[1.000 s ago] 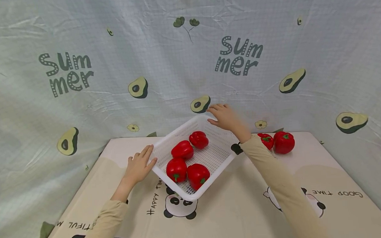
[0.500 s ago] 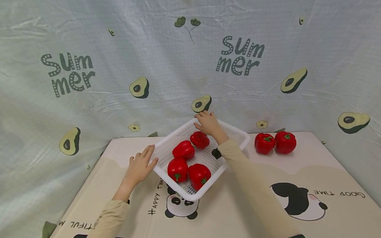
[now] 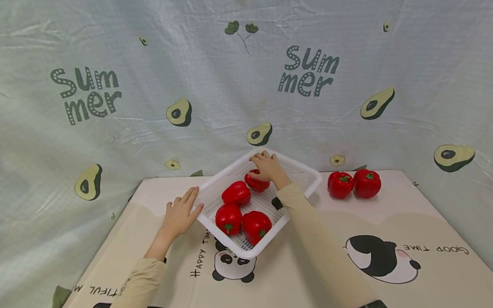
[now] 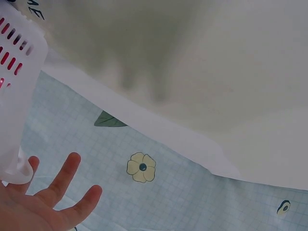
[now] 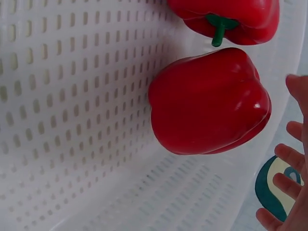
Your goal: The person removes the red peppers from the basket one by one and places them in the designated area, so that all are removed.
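Note:
A white plastic basket (image 3: pixel 290 218) holds several red bell peppers. My left hand (image 3: pixel 180 216) rests at its left corner with fingers spread, fingertips right at the rim; the left wrist view shows these fingers (image 4: pixel 62 180) beside the basket wall (image 4: pixel 19 101). Inside the basket, my right hand (image 3: pixel 268 167) is over the farthest bell pepper (image 3: pixel 257 183), partly covering it. From the right wrist, that bell pepper (image 5: pixel 207 103) lies on its side, with a gap between it and the slightly bent, separate fingers (image 5: pixel 288 156). Nearer peppers include one (image 3: pixel 228 219) and another (image 3: pixel 256 227).
Two more red bell peppers, one (image 3: pixel 340 185) and its neighbour (image 3: pixel 367 183), stand side by side on the table right of the basket. A table cover printed with animals (image 3: pixel 383 258) lies beneath. Behind hangs a curtain (image 3: pixel 210 73) with avocado prints, close to the table's far edge.
My right hand has moved left from above the basket's far right side, then lowered over the farthest pepper. The left hand stays at the rim, and the peppers keep their places.

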Available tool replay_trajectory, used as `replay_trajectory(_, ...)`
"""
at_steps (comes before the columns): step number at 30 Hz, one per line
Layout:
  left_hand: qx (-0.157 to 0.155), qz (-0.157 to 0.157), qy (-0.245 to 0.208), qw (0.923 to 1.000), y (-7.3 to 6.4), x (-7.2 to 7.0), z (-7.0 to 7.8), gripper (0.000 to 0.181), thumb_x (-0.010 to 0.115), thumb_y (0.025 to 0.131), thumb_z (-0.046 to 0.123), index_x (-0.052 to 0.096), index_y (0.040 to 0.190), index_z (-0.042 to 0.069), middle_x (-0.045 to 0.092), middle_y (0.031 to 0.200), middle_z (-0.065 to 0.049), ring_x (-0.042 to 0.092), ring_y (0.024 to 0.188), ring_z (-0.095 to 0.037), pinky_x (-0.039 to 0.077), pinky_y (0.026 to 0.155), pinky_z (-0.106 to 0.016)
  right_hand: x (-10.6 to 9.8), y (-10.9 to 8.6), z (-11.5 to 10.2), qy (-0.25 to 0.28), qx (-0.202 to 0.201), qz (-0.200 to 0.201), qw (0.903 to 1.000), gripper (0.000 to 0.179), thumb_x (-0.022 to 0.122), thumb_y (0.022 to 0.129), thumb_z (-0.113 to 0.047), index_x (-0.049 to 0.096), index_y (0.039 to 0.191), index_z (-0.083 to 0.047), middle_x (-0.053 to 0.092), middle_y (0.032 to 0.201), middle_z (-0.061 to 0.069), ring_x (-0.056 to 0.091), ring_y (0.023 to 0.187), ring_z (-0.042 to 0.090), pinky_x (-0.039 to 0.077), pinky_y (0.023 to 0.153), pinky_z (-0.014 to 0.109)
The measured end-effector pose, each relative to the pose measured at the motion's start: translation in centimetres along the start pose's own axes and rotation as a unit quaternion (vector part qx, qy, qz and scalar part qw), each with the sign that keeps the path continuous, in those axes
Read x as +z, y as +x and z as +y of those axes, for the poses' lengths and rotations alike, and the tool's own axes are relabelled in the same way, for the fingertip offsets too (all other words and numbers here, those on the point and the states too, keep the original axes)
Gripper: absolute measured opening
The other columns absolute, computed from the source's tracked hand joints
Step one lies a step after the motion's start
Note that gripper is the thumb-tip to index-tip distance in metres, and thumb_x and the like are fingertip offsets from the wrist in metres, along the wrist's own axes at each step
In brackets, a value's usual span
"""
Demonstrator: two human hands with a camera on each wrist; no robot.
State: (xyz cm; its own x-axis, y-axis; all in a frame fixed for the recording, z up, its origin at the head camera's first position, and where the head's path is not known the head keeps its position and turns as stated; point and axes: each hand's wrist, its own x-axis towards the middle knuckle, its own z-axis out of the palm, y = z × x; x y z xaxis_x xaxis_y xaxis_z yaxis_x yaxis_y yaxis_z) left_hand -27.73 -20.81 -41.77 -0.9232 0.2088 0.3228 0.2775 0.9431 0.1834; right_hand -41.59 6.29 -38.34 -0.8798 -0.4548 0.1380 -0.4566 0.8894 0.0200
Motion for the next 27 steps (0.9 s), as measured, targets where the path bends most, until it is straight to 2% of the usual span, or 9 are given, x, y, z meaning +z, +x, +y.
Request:
replay_trajectory(4, 0.0, 0.002, -0.001, 1.0, 0.0, -0.1, 0.0, 0.056, 0.043, 0.091, 0.036, 0.034, 0.137, 0.006, 0.039, 0.139, -0.015, 0.048, 0.104, -0.043, 0.032, 0.084, -0.062, 0.2, -0.3, 0.0, 0.001, -0.012, -0.013, 0.9999, 0.057, 0.054, 0.082, -0.051, 0.044, 0.128, -0.02, 0.041, 0.136, 0.004, 0.032, 0.123, 0.026, 0.03, 0.096, 0.05)
replay_trajectory(12, -0.001, -0.002, -0.006, 1.0, 0.0, 0.0, -0.1, 0.057, 0.043, 0.091, 0.036, 0.033, 0.138, 0.006, 0.038, 0.139, -0.015, 0.048, 0.105, -0.043, 0.03, 0.085, -0.064, 0.8, -0.5, 0.0, -0.008, 0.002, -0.033, 0.9994, 0.06, 0.066, 0.072, -0.047, 0.048, 0.124, -0.022, 0.043, 0.134, 0.004, 0.033, 0.121, 0.025, 0.03, 0.097, 0.049)
replay_trajectory(21, -0.003, -0.004, -0.005, 1.0, 0.1, 0.1, 0.0, 0.056, 0.042, 0.091, 0.036, 0.033, 0.138, 0.006, 0.038, 0.139, -0.015, 0.047, 0.105, -0.043, 0.03, 0.084, -0.063, 1.1, -0.6, -0.3, -0.021, 0.014, -0.054, 0.9982, 0.064, 0.074, 0.068, -0.035, 0.045, 0.123, -0.022, 0.042, 0.134, 0.005, 0.031, 0.124, 0.027, 0.027, 0.101, 0.052)
replay_trajectory(27, -0.002, -0.003, -0.003, 1.0, 0.1, 0.1, 0.0, 0.056, 0.042, 0.091, 0.037, 0.033, 0.138, 0.006, 0.038, 0.139, -0.015, 0.048, 0.104, -0.043, 0.03, 0.084, -0.063, 1.2, -0.9, -0.4, -0.029, 0.019, -0.065, 0.9973, 0.07, 0.076, 0.066, -0.035, 0.04, 0.125, -0.022, 0.044, 0.132, 0.005, 0.032, 0.123, 0.027, 0.027, 0.102, 0.051)
